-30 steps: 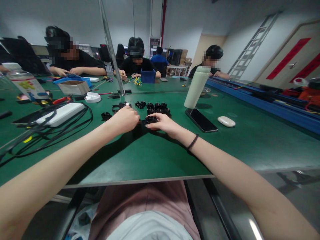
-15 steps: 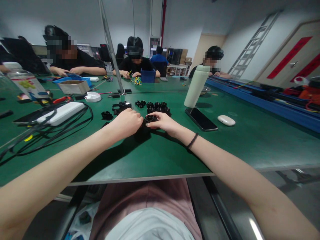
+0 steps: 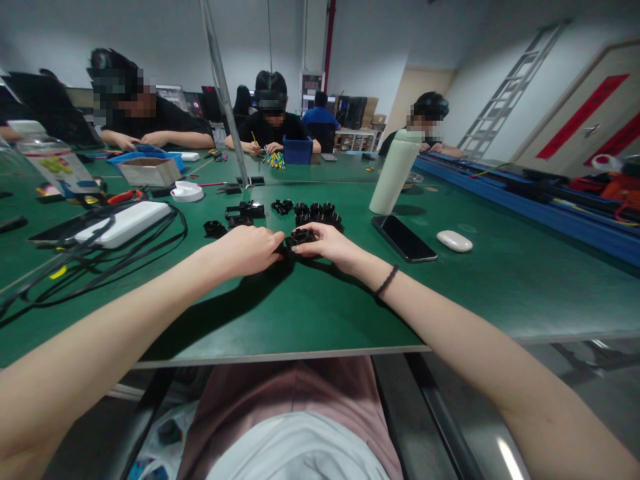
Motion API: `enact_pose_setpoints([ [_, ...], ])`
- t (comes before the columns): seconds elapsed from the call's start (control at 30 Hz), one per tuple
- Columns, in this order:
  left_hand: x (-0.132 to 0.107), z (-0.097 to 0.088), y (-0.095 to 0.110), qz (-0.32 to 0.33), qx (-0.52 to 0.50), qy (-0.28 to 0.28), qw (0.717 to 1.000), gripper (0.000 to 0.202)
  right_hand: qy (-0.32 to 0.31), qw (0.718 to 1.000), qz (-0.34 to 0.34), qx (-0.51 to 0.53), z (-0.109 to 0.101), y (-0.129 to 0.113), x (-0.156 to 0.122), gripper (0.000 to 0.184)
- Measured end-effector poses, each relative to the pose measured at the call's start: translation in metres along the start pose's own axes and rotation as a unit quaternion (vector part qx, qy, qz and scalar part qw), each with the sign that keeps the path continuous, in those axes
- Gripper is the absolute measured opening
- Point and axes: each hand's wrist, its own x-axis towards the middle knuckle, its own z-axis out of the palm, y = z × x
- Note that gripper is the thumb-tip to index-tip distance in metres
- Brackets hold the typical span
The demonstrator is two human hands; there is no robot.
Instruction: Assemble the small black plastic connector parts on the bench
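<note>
Low over the green table, my right hand (image 3: 330, 245) pinches a black plastic part (image 3: 302, 236) with a ring-like top between thumb and fingers. Close against its left side is my left hand (image 3: 253, 250), back turned up and fingers closed. What those fingers hold is hidden beneath them. Just beyond my right hand stands a cluster of similar black parts (image 3: 319, 213). Smaller black pieces (image 3: 283, 207) lie to their left. Behind my left hand sit black rectangular parts (image 3: 245, 210), with a single black piece (image 3: 215, 229) to the left.
At right are a pale green bottle (image 3: 395, 172), a phone (image 3: 404, 238) and a white case (image 3: 454, 241). Cables surround a white power bank (image 3: 117, 223) at left. A metal pole (image 3: 225, 93) rises beyond the parts. Several people work across the table (image 3: 310, 313).
My left hand has come down slightly and to the left, turning flatter, and more of the black parts behind it show. My right hand keeps its hold on the black plastic part.
</note>
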Motion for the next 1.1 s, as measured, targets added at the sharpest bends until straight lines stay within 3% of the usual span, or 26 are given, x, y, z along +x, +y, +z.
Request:
enact_pose_setpoints([
  [0.53, -0.001, -0.007, 0.003, -0.022, 0.006, -0.008, 1.000, 0.040, -0.011, 1.000, -0.001, -0.011, -0.001, 0.001, 0.001, 0.032],
  [1.1, -0.004, -0.012, 0.009, -0.141, -0.012, 0.145, 0.979, 0.040, -0.013, 1.000, -0.008, -0.004, 0.000, 0.001, 0.001, 0.031],
])
